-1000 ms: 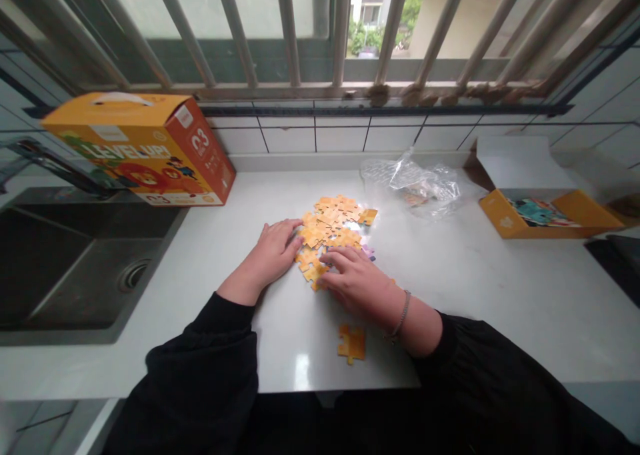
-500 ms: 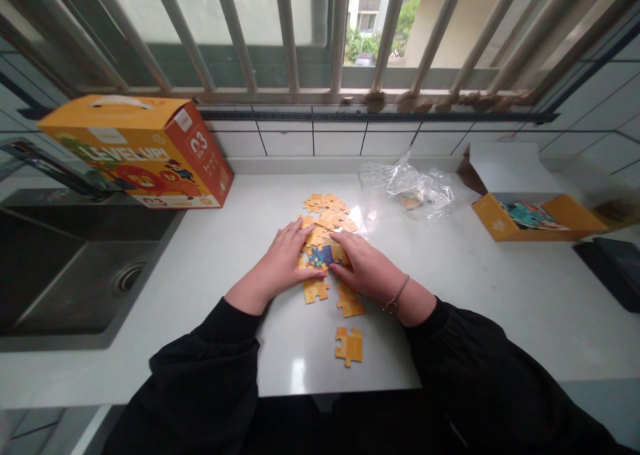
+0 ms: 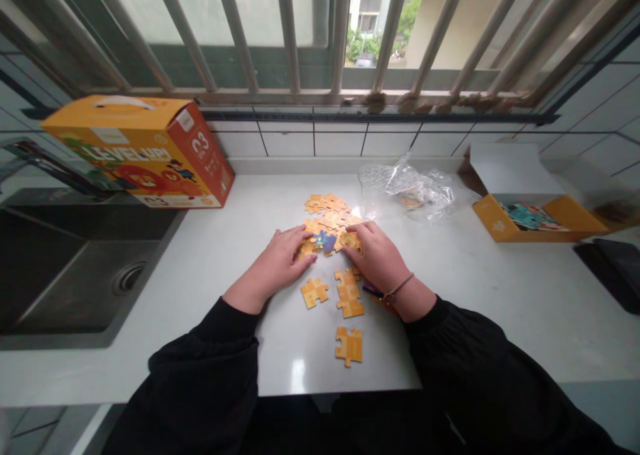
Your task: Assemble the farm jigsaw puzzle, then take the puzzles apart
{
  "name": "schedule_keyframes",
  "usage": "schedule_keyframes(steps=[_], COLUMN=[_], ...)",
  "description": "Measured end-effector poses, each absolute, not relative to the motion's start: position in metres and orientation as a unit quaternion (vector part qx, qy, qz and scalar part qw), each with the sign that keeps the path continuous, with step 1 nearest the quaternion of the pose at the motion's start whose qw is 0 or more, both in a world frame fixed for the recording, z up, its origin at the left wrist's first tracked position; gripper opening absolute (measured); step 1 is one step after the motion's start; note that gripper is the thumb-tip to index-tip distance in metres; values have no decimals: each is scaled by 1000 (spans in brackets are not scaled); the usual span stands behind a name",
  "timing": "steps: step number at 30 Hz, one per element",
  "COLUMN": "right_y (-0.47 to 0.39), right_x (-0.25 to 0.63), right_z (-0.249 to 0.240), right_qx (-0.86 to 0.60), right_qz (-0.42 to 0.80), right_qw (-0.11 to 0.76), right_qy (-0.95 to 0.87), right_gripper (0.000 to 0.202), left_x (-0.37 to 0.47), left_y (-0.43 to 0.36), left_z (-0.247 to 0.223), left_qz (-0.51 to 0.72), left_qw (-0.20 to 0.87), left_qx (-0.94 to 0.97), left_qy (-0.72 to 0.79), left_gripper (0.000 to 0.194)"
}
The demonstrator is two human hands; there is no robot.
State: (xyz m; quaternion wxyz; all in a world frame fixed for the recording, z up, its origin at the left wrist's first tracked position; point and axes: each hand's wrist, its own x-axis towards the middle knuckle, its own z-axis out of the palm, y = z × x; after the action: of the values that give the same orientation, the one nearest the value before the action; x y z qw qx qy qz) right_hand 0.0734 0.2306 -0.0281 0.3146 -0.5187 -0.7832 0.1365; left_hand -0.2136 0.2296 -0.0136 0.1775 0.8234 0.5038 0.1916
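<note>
A heap of orange puzzle pieces point(image 3: 330, 210) lies in the middle of the white counter. My left hand point(image 3: 286, 258) is at the heap's left side, thumb and fingers curved around an orange piece point(image 3: 307, 249). On the right, my right hand point(image 3: 375, 252) has its thumb and fingers around another orange piece point(image 3: 351, 241). Between the hands is a blue patterned piece point(image 3: 326, 241). Nearer the front are a loose orange piece point(image 3: 315, 292), some joined orange pieces point(image 3: 349, 294) and a single piece point(image 3: 349, 346). Something dark and partly hidden lies under my right wrist.
An orange and red box point(image 3: 145, 155) stands at the back left beside the sink point(image 3: 100, 268). Clear plastic wrapping point(image 3: 407, 187) lies at the back right, near an open orange box point(image 3: 540, 225). A black object point(image 3: 613, 265) sits at the right edge.
Both hands have moved apart, the right one outward to the right. The blue piece has shifted away from me toward the heap. The loose orange piece at the front left has turned and now shows fully.
</note>
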Motion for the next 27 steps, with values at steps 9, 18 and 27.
schedule_keyframes(steps=[9,18,27], right_y=[230,230,225], right_x=[71,65,54], right_z=[-19,-32,-21], right_qx=[-518,-538,-531], right_qz=[110,103,250], right_qw=[330,286,314], right_qy=[-782,-786,-746], right_gripper=[28,52,71], left_x=[-211,-199,-173], left_y=[226,228,219], left_z=[-15,-13,-15], left_qz=[238,208,294], left_qw=[195,165,249], left_qx=[826,811,798], left_qy=[472,521,463], left_gripper=[57,57,59])
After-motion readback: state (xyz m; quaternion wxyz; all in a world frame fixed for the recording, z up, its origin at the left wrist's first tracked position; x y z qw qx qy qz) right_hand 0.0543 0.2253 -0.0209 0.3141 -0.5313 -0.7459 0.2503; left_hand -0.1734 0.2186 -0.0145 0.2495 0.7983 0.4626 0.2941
